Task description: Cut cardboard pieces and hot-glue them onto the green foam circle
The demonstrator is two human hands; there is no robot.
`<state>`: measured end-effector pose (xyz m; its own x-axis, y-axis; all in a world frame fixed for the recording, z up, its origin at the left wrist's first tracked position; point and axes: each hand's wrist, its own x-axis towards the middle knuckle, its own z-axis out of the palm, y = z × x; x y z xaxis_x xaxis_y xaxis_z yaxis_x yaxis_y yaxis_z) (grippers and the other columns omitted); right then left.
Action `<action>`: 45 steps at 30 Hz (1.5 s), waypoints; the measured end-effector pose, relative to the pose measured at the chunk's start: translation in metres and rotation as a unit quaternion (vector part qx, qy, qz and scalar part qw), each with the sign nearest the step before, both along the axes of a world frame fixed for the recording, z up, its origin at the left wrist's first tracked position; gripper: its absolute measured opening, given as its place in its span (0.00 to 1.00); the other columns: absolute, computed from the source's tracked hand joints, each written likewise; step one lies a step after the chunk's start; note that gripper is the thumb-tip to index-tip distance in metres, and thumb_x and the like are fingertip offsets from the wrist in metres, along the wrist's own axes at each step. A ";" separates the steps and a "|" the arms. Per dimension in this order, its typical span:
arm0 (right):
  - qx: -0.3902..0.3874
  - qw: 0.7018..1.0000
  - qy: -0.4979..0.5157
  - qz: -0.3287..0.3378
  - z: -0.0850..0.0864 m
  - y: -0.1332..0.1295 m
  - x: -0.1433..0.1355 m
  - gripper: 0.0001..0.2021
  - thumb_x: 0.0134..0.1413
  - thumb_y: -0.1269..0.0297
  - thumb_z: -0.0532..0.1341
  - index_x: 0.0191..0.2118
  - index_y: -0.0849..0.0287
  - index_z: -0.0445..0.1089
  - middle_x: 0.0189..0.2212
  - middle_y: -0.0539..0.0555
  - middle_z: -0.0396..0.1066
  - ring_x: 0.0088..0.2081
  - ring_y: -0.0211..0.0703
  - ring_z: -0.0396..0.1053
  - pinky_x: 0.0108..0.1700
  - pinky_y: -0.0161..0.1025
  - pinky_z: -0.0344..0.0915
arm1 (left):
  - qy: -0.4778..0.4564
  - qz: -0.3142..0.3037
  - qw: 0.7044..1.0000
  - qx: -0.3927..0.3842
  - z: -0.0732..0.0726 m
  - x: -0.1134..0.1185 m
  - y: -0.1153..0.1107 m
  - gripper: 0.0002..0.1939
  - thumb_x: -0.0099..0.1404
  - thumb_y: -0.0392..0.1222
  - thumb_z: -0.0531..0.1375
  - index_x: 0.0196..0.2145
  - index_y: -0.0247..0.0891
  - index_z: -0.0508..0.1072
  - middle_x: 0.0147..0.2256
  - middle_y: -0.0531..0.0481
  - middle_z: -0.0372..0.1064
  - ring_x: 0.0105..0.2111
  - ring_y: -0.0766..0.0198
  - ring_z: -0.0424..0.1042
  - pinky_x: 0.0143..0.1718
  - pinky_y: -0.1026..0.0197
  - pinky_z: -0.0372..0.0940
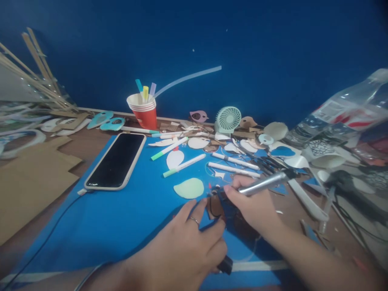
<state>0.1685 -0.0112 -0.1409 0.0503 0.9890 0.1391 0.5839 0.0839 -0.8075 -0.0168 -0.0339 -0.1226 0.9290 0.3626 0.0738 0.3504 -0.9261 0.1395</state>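
With the right hand, a silver pen-shaped tool is gripped between thumb and fingers; its tip is hidden. By the fingertips of the left hand, a brown piece is held at its edges, directly between the hands. Whether it is lifted cannot be told. A black object is partly covered by the left palm; whether it is gripped cannot be told.

Directions are taken from the brown piece. A pale green leaf-shaped piece is located nearby at 10 o'clock, flat on the blue mat. Two green-tipped markers are laid diagonally at 11 o'clock. A phone, with a cable plugged in, is placed at 10 o'clock. Farther out, a red paper cup holding markers is stood at 11 o'clock, a mint-green fan at 12 o'clock, and a clear bottle at 2 o'clock. Brown cardboard is laid at 9 o'clock.
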 end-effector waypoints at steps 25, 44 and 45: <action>0.010 0.994 -0.082 0.072 -0.002 0.002 -0.005 0.13 0.48 0.65 0.58 0.17 0.57 0.57 0.13 0.44 0.57 0.18 0.34 0.57 0.21 0.31 0.54 | -0.001 0.017 1.000 0.007 -0.003 0.003 -0.003 0.14 0.64 0.47 0.49 0.41 0.42 0.68 0.49 0.50 0.64 0.49 0.45 0.61 0.48 0.42 0.51; -0.031 0.998 -0.040 0.046 -0.002 -0.003 -0.005 0.14 0.44 0.67 0.54 0.15 0.56 0.48 0.12 0.43 0.47 0.17 0.34 0.49 0.19 0.31 0.48 | -0.007 0.001 1.000 -0.011 -0.001 0.000 0.001 0.14 0.65 0.46 0.48 0.42 0.41 0.68 0.50 0.49 0.63 0.52 0.42 0.58 0.47 0.42 0.52; -0.033 0.998 -0.036 0.044 -0.002 -0.003 -0.005 0.14 0.44 0.67 0.54 0.15 0.56 0.48 0.12 0.43 0.47 0.17 0.34 0.49 0.19 0.32 0.47 | -0.004 -0.003 1.000 -0.012 -0.001 0.000 0.001 0.14 0.65 0.45 0.48 0.42 0.40 0.67 0.50 0.48 0.63 0.52 0.42 0.58 0.48 0.42 0.52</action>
<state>0.1637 -0.0138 -0.1431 -0.0456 0.9962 0.0738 0.6340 0.0859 -0.7686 -0.0169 -0.0327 -0.1233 0.9307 0.3585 0.0728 0.3434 -0.9248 0.1638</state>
